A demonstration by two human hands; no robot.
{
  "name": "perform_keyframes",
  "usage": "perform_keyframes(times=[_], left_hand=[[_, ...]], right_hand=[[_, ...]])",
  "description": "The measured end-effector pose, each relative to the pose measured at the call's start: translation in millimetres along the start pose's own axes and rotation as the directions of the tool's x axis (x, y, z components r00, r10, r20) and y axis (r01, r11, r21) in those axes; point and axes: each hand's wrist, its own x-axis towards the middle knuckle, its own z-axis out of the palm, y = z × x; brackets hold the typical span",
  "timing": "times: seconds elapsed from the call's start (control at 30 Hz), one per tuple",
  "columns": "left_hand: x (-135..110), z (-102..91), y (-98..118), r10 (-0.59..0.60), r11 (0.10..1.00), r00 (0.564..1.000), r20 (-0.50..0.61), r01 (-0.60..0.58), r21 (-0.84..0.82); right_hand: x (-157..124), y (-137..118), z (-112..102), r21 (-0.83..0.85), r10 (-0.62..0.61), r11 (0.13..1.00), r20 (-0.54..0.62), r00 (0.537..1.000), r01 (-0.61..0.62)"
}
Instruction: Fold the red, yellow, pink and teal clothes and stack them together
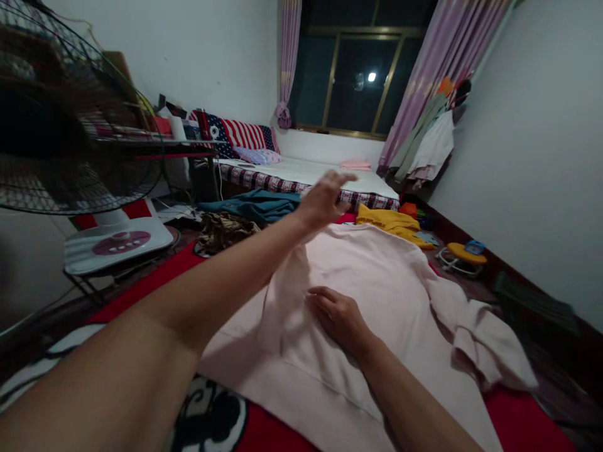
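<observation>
A pale pink long-sleeved top (372, 270) lies spread out in front of me, with one sleeve (490, 339) bunched at the right. Part of its left side appears folded inward. My left hand (325, 198) is raised over the far left edge of the top, fingers apart and nothing visible in them. Nearer to me, my right hand (339, 317) rests flat on the folded cloth with its fingers stretched out. My left forearm covers some of the garment's left side.
Beneath the top is a red patterned blanket (268, 427). Beyond it lie teal clothing (259, 204), brown crumpled cloth (226, 231) and a yellow garment (389, 221). A fan (113, 216) stands at left, a small yellow stool (464, 253) at right, a bed (311, 164) behind.
</observation>
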Motion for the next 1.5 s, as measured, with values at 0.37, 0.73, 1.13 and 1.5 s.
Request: perform_keyframes(times=[0.37, 0.73, 1.13, 1.5], left_hand=[[-159, -22.7, -27, -0.157, 0.987, 0.856, 0.492, 0.128, 0.094], [-216, -93.2, -63, -0.495, 0.859, 0.560, 0.664, 0.431, 0.276], [-134, -75.5, 44, -0.105, 0.895, 0.687, 0.720, 0.381, -0.233], [-116, 49.3, 44, -0.093, 0.911, 0.826, 0.556, 0.296, -0.288]], right_hand=[[-2, 10, 4, 0.005, 0.255, 0.966, -0.133, 0.958, -0.257], [65, 53, -12, -0.297, 0.583, 0.754, -0.105, 0.805, -0.585], [113, 148, -120, -0.180, 0.821, 0.400, -0.367, 0.438, -0.899], [1, 171, -36, -0.380, 0.630, 0.510, -0.445, 0.636, -0.772]])
